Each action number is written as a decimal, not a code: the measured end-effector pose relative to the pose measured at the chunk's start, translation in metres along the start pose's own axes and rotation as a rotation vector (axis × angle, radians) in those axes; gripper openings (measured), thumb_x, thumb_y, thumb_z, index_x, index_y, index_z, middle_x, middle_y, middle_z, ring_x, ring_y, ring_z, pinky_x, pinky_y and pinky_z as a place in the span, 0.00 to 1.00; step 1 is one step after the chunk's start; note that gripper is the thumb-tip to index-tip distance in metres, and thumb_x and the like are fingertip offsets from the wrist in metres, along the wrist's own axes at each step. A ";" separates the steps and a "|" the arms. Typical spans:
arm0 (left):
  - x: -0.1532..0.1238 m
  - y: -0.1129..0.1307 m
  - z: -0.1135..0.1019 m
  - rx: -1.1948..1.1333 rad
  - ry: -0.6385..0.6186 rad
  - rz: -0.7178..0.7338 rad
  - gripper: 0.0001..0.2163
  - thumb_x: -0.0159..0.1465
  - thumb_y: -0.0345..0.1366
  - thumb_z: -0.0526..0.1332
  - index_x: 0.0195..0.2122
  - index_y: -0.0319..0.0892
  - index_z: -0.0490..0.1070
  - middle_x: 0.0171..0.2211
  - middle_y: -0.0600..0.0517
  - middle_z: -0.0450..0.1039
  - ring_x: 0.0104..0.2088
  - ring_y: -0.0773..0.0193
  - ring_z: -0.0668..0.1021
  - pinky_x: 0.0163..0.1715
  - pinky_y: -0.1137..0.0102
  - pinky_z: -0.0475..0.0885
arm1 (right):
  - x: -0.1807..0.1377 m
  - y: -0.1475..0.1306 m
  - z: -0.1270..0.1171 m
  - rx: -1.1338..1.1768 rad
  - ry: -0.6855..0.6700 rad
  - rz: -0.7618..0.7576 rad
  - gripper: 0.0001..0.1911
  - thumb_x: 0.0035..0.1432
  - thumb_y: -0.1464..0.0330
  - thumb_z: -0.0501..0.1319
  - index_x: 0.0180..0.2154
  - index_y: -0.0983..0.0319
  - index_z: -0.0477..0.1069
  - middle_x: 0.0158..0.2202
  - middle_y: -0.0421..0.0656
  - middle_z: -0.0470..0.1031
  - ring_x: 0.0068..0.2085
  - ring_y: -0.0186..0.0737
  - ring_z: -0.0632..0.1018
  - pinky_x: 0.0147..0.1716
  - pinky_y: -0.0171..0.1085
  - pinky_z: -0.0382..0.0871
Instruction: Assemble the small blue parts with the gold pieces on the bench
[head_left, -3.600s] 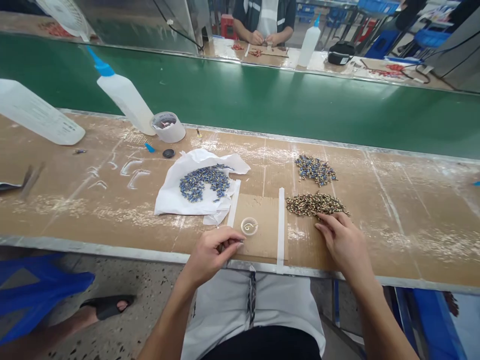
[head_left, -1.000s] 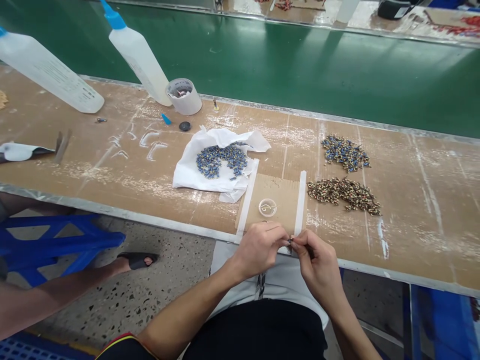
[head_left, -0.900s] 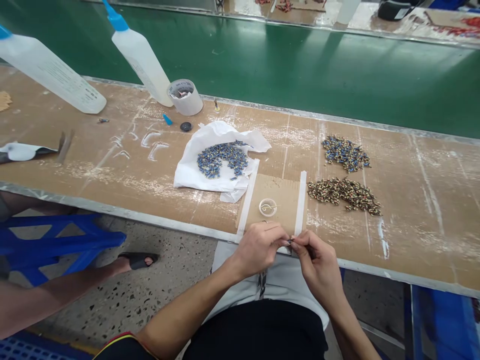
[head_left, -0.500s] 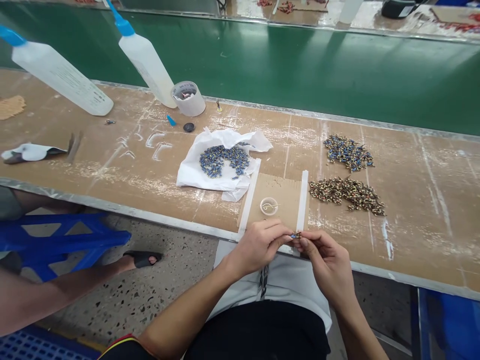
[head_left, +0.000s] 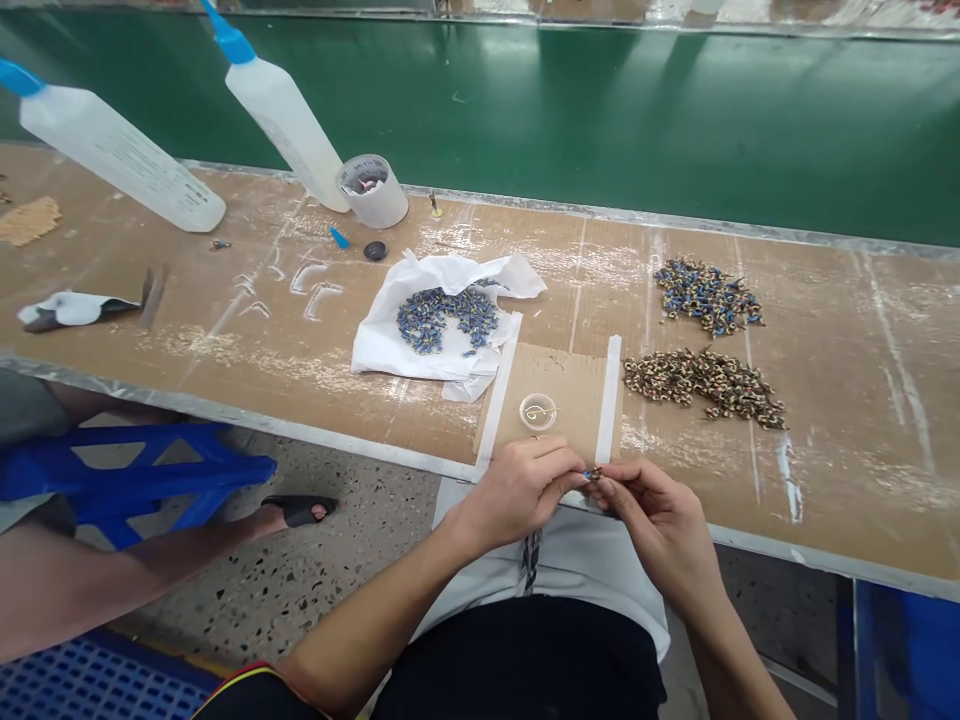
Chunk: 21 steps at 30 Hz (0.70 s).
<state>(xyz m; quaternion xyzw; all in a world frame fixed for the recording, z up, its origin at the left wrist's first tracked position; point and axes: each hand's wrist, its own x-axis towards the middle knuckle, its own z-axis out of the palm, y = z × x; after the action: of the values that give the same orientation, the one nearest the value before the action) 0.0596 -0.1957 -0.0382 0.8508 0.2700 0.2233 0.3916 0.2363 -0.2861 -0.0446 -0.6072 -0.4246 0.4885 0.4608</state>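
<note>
Small part sat pinched btwn the fingertips of both hands, just off the near edge of the bench, above the person's lap. L hand was curled nearly closed, thumb and forefinger nipping the part from one side. R hand did the same from the other, its other fingers loosely folded. Too tiny to tell if it was one piece or two pressed together; blue and brassy bits showed. Judging by the grip, this was a fine fitting step at the fingertips, and any further handling would need a steady pinch and close alignment, since a slip would drop it to the floor. Just ahead of the hands lay a clear dish on a cardboard pad edged w/ two white tape strips. Ahead-left was white paper holding blue parts. Ahead-right were a brown pile and, farther out, a bluish pile. Far left-ahead stood two squeeze bottles and a tape roll, w/ the green belt beyond. Nothing lay btwn the hands and the dish or piles. Another person's sandalled foot and a blue stool were off to the left, well apart.
</note>
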 end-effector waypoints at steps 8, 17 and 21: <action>-0.001 -0.003 0.005 0.020 0.031 0.022 0.11 0.69 0.29 0.53 0.32 0.38 0.72 0.27 0.51 0.71 0.28 0.66 0.72 0.30 0.73 0.65 | 0.004 0.002 0.002 -0.124 -0.087 -0.054 0.09 0.66 0.65 0.58 0.32 0.60 0.70 0.31 0.43 0.76 0.30 0.37 0.77 0.30 0.34 0.73; -0.002 -0.005 0.009 0.072 0.013 0.015 0.11 0.67 0.27 0.52 0.30 0.39 0.71 0.26 0.51 0.69 0.28 0.66 0.71 0.30 0.72 0.64 | 0.005 0.003 0.003 -0.219 -0.097 -0.108 0.11 0.67 0.66 0.56 0.31 0.60 0.66 0.29 0.42 0.76 0.29 0.38 0.79 0.30 0.35 0.73; -0.001 -0.004 0.008 0.061 0.007 0.013 0.11 0.68 0.28 0.51 0.30 0.39 0.70 0.27 0.51 0.69 0.29 0.66 0.71 0.30 0.73 0.64 | 0.005 0.004 0.004 -0.196 -0.085 -0.110 0.10 0.67 0.65 0.56 0.31 0.60 0.67 0.28 0.42 0.76 0.30 0.38 0.79 0.30 0.35 0.74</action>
<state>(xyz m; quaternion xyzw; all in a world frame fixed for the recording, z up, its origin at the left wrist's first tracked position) 0.0619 -0.1985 -0.0460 0.8632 0.2724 0.2207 0.3632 0.2338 -0.2815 -0.0498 -0.6038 -0.5222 0.4441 0.4070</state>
